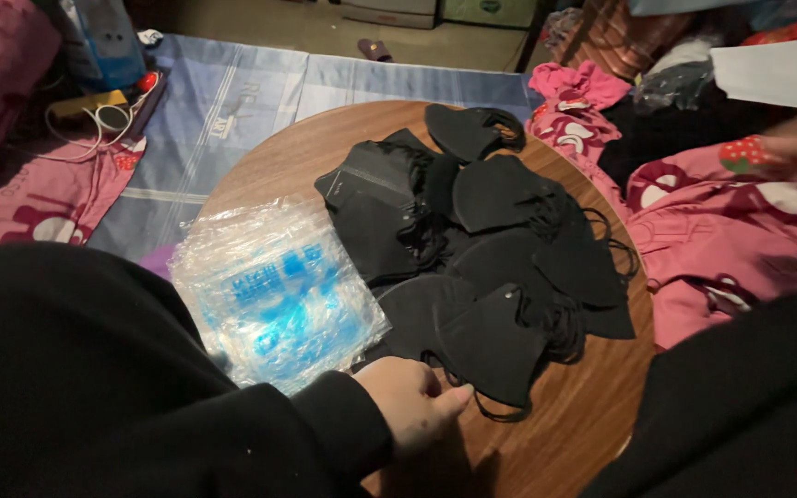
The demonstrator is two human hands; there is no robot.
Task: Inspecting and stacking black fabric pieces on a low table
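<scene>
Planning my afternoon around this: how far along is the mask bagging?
Nothing looks bagged yet: the black face masks lie loose on the round wooden table, and the stack of clear plastic bags looks flat. The left hand touches the nearest mask's edge. The right hand isn't clearly visible.

A stack of clear plastic pouches with blue printing lies flat on the round wooden table, just left of and slightly beyond the fingers of the left hand, its near corner almost touching the knuckles. The pouches are roughly square, glossy and crinkled. Far beyond the fingers to the left, at the top edge, stands a blue and white packet, partly cut off. Well beyond the fingers, at the top centre, sit a pale box and a green box.
</scene>
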